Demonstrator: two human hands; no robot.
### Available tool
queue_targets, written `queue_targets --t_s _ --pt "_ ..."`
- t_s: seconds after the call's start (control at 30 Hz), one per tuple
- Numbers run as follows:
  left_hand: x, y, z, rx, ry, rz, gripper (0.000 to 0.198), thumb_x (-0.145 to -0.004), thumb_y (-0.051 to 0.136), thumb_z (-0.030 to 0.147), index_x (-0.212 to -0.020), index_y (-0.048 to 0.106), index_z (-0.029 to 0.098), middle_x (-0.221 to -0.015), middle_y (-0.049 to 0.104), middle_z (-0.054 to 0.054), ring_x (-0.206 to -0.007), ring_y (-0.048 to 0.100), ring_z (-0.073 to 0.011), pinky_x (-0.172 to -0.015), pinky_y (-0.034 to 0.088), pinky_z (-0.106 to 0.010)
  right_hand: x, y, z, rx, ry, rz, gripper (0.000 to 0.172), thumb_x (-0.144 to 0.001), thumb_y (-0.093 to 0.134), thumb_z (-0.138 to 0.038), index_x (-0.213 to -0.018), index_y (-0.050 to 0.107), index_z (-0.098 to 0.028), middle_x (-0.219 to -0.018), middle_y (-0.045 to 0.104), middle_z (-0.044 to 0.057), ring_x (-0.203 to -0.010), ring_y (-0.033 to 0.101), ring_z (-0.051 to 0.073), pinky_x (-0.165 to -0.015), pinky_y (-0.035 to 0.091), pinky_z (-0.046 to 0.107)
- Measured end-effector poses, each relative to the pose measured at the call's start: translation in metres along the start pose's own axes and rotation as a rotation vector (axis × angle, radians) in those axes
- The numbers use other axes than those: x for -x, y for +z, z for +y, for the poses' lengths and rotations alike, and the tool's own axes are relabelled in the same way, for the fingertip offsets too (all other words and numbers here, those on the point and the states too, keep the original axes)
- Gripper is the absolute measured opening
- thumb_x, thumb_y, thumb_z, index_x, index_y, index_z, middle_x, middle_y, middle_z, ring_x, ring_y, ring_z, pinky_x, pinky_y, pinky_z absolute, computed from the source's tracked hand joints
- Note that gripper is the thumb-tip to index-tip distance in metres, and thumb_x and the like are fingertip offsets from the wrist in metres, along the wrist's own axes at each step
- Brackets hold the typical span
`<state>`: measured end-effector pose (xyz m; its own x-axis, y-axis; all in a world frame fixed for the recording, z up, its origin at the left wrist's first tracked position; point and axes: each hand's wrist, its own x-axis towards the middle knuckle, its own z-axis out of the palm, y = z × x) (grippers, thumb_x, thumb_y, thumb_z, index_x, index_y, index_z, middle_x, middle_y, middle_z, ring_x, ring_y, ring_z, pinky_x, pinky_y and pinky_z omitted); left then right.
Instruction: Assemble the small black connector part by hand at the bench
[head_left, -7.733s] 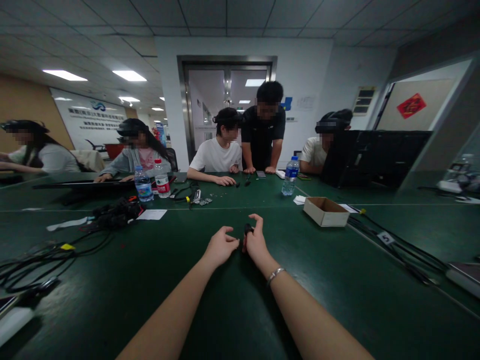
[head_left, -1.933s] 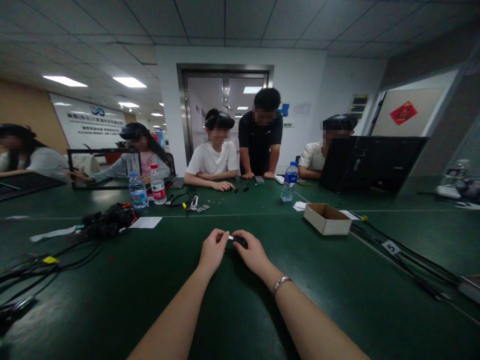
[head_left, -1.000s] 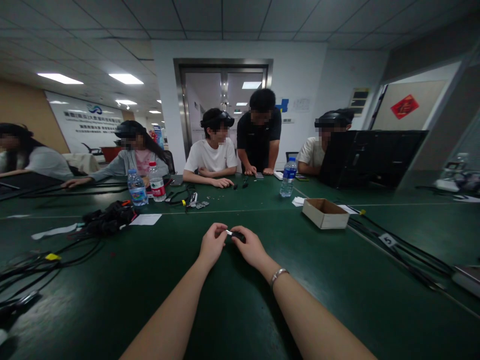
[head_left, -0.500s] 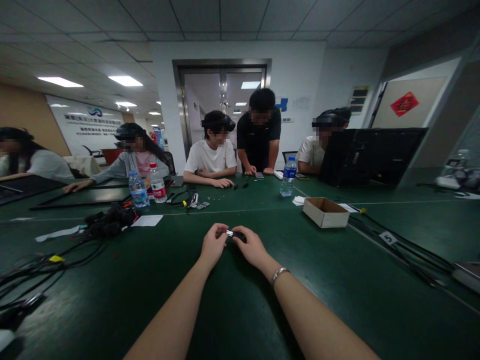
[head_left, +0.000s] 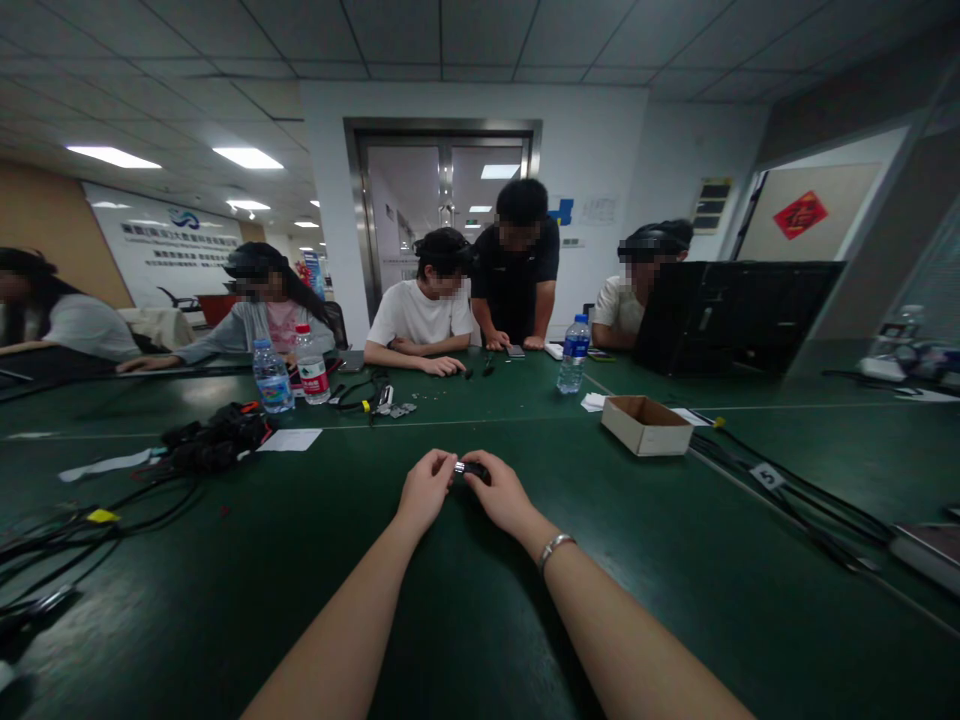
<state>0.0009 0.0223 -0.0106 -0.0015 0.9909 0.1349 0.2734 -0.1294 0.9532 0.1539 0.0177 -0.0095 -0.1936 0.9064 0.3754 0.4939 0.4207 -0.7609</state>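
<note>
Both my hands meet over the green table (head_left: 480,620), fingers closed around a small stick-shaped object (head_left: 472,468), black with a shiny silver end. At the silver end, my left hand (head_left: 426,492) pinches with thumb and fingertips. The black part sits between the thumb and fingers of my right hand (head_left: 501,492), which hide some of it. Its exact kind is too small to make out. A silver bracelet (head_left: 555,548) circles my right wrist.
An open cardboard box (head_left: 646,438) lies right of my hands, near black cables (head_left: 806,510). Bottles (head_left: 273,380) and a tangle of black gear (head_left: 217,440) are on the left. Another bottle (head_left: 573,360) stands ahead. Several people sit or lean across the table; a black monitor (head_left: 735,315) stands right.
My hands keep their hold on the small object, barely moving; its silver end shows a little less. The view has shifted slightly. The dark framed panel by the person at left appears flatter.
</note>
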Motion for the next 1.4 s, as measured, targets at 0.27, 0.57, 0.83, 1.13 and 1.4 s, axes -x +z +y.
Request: queue_targets --t_s 0.27,0.57,0.83,1.13,1.4 --pt "-0.002 0.001 -0.003 0.028 0.006 0.016 0.029 -0.077 0.056 0.045 -0.088 0.062 0.019 -0.078 0.063 -0.003 -0.068 0.057 -0.0145 -0.055 0.042 -0.021 -0.001 -0.006 0.001 -0.083 0.081 0.021 0.030 -0.073 0.061 -0.017 -0.103 0.059 -0.020 -0.097 0.062 0.002 -0.086 0.059 0.016 -0.081 0.048 0.031" --pt "-0.013 0.012 0.001 -0.016 -0.064 -0.016 0.018 -0.077 0.062 0.034 -0.086 0.065 0.019 -0.082 0.067 -0.005 -0.071 0.061 -0.0150 -0.062 0.047 -0.024 -0.005 -0.022 0.012 0.022 0.071 0.030 0.030 -0.068 0.061 -0.011 -0.097 0.063 -0.018 -0.092 0.065 0.002 -0.074 0.058 0.013 -0.073 0.047 0.028" --pt "-0.011 0.014 -0.001 -0.016 -0.032 -0.037 0.018 -0.081 0.055 0.031 -0.093 0.063 0.020 -0.087 0.066 -0.005 -0.075 0.061 -0.0158 -0.061 0.047 -0.024 -0.004 -0.023 0.009 0.045 0.108 0.031 0.027 -0.072 0.061 -0.013 -0.098 0.065 -0.018 -0.092 0.066 0.002 -0.073 0.057 0.014 -0.073 0.046 0.028" --pt "-0.008 0.015 -0.002 -0.084 0.044 -0.005 0.019 -0.083 0.055 0.028 -0.099 0.062 0.021 -0.099 0.066 -0.006 -0.078 0.062 -0.0137 -0.062 0.047 -0.021 -0.003 -0.021 0.014 0.001 0.093 0.033 0.026 -0.073 0.061 -0.013 -0.099 0.064 -0.017 -0.093 0.067 0.002 -0.079 0.058 0.015 -0.075 0.046 0.028" --pt "-0.008 0.015 -0.001 -0.009 0.044 -0.032 0.021 -0.079 0.057 0.017 -0.099 0.059 0.021 -0.104 0.064 -0.005 -0.077 0.064 -0.0136 -0.056 0.050 -0.019 -0.003 -0.019 0.016 -0.004 0.090 0.039 0.025 -0.075 0.060 -0.015 -0.100 0.065 -0.019 -0.097 0.066 0.002 -0.081 0.059 0.015 -0.078 0.047 0.029"
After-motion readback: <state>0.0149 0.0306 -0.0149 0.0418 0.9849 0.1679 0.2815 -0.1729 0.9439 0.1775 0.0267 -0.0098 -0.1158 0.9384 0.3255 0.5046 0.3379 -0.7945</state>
